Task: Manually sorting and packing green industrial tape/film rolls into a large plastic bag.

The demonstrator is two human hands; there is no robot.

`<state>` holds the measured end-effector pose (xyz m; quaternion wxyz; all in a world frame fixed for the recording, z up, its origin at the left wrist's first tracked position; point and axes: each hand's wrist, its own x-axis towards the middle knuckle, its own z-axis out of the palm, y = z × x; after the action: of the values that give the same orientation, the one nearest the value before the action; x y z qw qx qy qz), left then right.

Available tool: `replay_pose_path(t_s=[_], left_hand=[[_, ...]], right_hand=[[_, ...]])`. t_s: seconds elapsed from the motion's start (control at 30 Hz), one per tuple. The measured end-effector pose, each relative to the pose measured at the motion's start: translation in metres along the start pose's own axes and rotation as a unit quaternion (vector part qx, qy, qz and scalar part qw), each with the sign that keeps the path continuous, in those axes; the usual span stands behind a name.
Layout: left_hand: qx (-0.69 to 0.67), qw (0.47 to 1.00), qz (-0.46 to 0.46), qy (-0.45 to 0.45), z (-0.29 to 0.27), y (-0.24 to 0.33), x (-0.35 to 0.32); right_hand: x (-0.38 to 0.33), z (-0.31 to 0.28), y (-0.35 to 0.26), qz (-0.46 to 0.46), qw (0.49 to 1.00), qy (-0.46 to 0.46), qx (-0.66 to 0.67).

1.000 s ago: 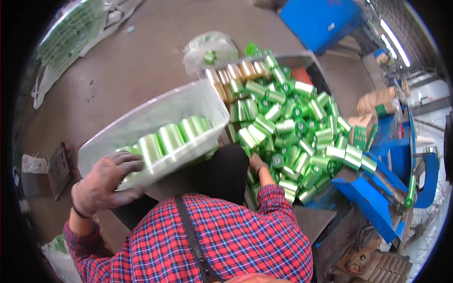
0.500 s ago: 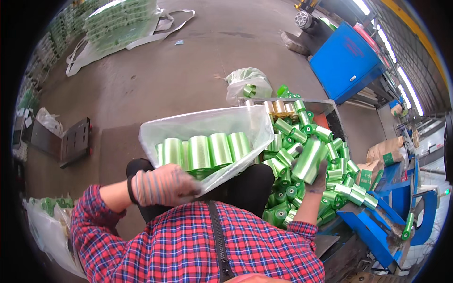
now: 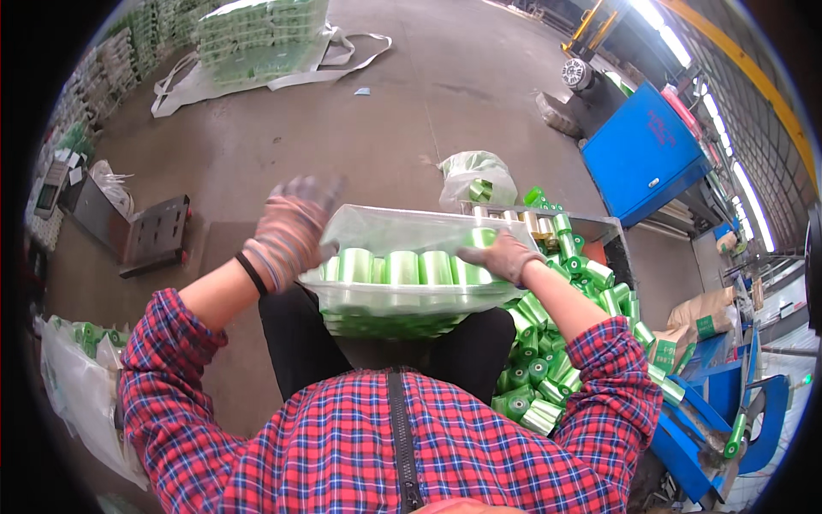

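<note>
Between my knees stands a clear plastic bag (image 3: 402, 300), its mouth spread wide, with a row of upright green film rolls (image 3: 401, 267) inside. My right hand (image 3: 507, 257), in a grey glove, is closed around a green film roll (image 3: 482, 236) at the bag's right end; part of that roll is hidden behind the hand. At the bag's left corner my left hand (image 3: 295, 224), in a striped glove, is raised with fingers apart and slightly blurred. It holds nothing. Lower layers of green show through the bag's front.
On my right a metal-edged bin (image 3: 591, 221) holds a heap of loose green rolls (image 3: 535, 343). Behind it sits a smaller clear bag (image 3: 476, 176). A blue cabinet (image 3: 646, 154) stands far right, a black metal stand (image 3: 158, 236) left, and a wrapped stack of rolls (image 3: 261, 38) far left.
My right hand has carried a green roll from the heap leftward into the bag's right end. My left hand has let go of the bag's near edge and risen to its left corner.
</note>
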<state>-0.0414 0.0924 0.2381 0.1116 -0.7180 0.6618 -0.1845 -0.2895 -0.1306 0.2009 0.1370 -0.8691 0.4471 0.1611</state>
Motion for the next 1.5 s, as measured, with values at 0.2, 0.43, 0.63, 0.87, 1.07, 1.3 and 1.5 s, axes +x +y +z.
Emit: replay_pose_path(t_s=[0.2,0.43,0.63,0.87,1.07,1.3,1.5], left_hand=[[-0.728,0.598,-0.313,-0.121,0.031,0.007,0.000],[-0.776,0.561,-0.287,0.022,0.064,0.042,0.011],[-0.753,0.609,-0.248,0.003,0.068,0.042,0.011],[-0.716,0.610,-0.337,-0.027,0.062,0.049,0.013],[-0.706,0.610,-0.358,-0.033,0.058,0.047,0.012],[-0.735,0.581,-0.348,-0.005,0.068,0.045,0.007],[-0.752,0.574,-0.322,0.027,0.059,0.052,0.009]], right_hand=[[0.007,0.027,-0.137,-0.143,0.947,-0.147,0.246],[0.030,0.034,-0.154,-0.338,0.939,0.037,0.042],[0.045,-0.012,0.158,-0.067,0.865,0.382,0.319],[0.075,0.193,0.338,0.316,0.930,0.032,0.186],[0.114,0.237,0.315,0.365,0.930,-0.032,0.009],[0.008,0.256,0.326,0.458,0.837,-0.049,0.296],[-0.084,0.216,0.236,0.311,0.618,0.170,0.701]])
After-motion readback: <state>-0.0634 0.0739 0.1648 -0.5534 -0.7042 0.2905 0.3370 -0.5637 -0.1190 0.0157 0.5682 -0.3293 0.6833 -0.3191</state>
